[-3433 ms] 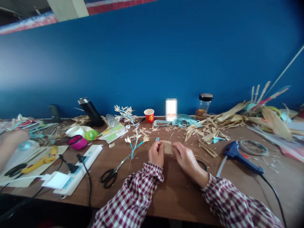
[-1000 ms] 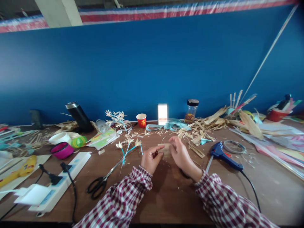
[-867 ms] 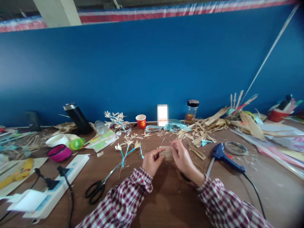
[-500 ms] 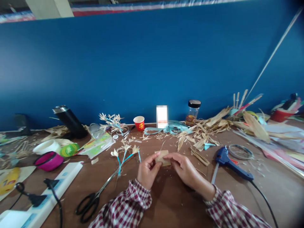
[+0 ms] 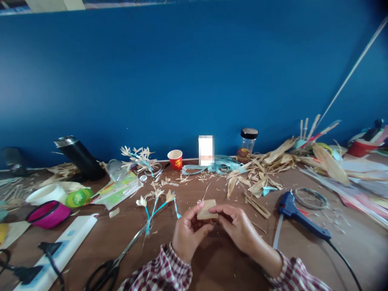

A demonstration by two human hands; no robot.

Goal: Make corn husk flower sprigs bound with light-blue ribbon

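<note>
A small tan, roughly rectangular piece of corn husk [image 5: 207, 209] is held between both hands above the table. My left hand [image 5: 189, 230] grips its left side, with the thumb stretched below the lower edge. Around its right side, the fingers of my right hand [image 5: 238, 228] are bent, the fingertips on its face. A thin wire [image 5: 207, 190] sticks up behind the piece; where its lower end goes is hidden. To the left of my left hand lie husk flowers [image 5: 156, 200] with blue stems, beside black-handled scissors [image 5: 112, 262].
On the right lies a blue glue gun [image 5: 298, 216], near a wire coil [image 5: 311, 198] and heaped dried husks [image 5: 266, 161]. A red paper cup [image 5: 175, 161], blue ribbon [image 5: 222, 165] and lidded jar [image 5: 248, 144] stand at the back. A power strip [image 5: 72, 238] and black flask [image 5: 81, 157] are left.
The view has shifted slightly. The husk piece has tilted and now shows a folded or curved lower edge. My left thumb has moved off its face to below it.
</note>
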